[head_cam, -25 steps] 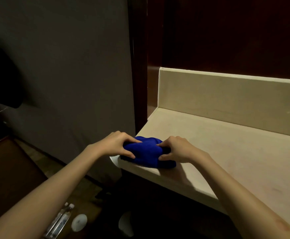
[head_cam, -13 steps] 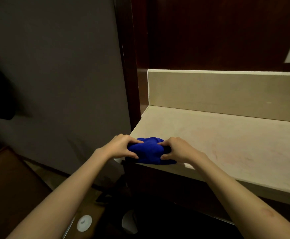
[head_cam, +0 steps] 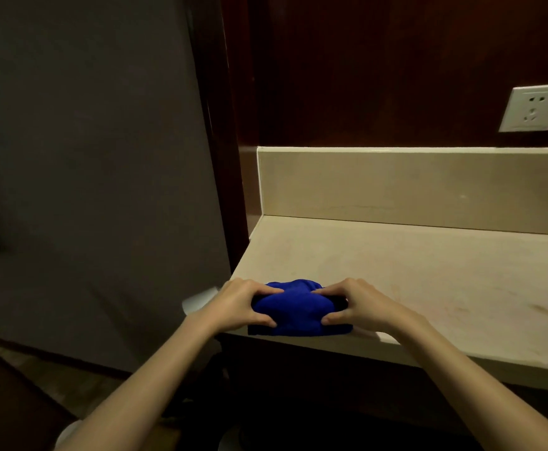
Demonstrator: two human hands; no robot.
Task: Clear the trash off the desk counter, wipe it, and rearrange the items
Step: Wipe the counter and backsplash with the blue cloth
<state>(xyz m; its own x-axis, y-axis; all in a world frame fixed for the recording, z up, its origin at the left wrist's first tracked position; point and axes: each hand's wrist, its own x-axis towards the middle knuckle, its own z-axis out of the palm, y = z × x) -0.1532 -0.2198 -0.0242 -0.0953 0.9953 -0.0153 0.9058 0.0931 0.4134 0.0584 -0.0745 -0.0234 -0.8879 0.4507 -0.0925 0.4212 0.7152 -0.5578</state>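
I have only the head view: it looks forward and down from above the bench [head_cam: 429, 288] front edge, close in, facing the backsplash [head_cam: 412, 187] and wall socket [head_cam: 533, 108] above it.

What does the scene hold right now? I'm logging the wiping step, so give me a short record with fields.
cloth: blue cloth, bunched, lying at the front left corner of the counter
left hand: left hand grips the cloth's left side
right hand: right hand grips the cloth's right side
surface: beige counter with a raised backsplash; faint reddish marks towards the right
wall: white socket on dark wood panelling, above the backsplash
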